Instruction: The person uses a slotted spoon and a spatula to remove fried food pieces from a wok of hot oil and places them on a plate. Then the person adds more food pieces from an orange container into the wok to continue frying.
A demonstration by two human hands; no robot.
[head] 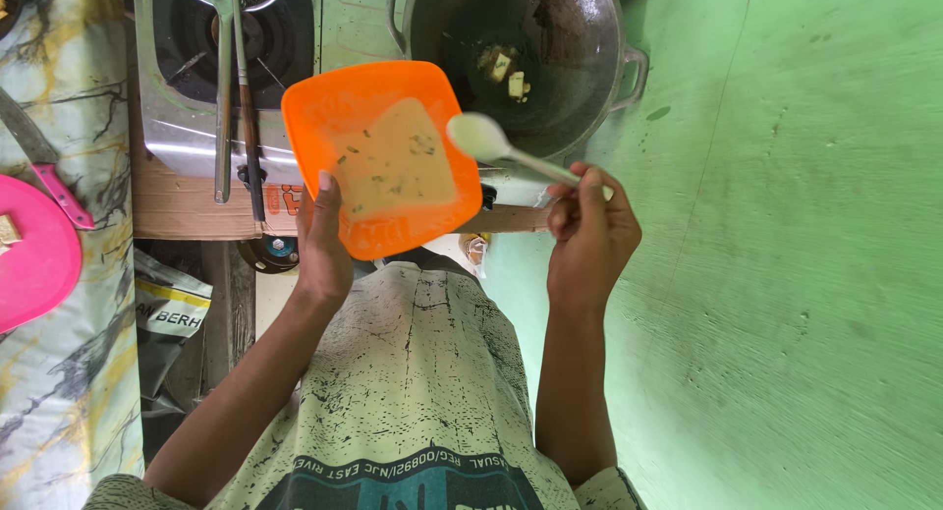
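The left hand [322,245] is gripping the square orange plastic bowl [383,156] of pale batter, tilted just near the dark metal wok [575,68]. The right hand [589,225] is pinching a white spoon [491,141], its long axis pointing left over the bowl. Scooping seems underway; transferring batter looks due.

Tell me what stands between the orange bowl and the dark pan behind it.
Nothing visible does. The orange bowl, held by the left hand, sits right before the dark pan; the spoon in the right hand hangs over the bowl's rim.
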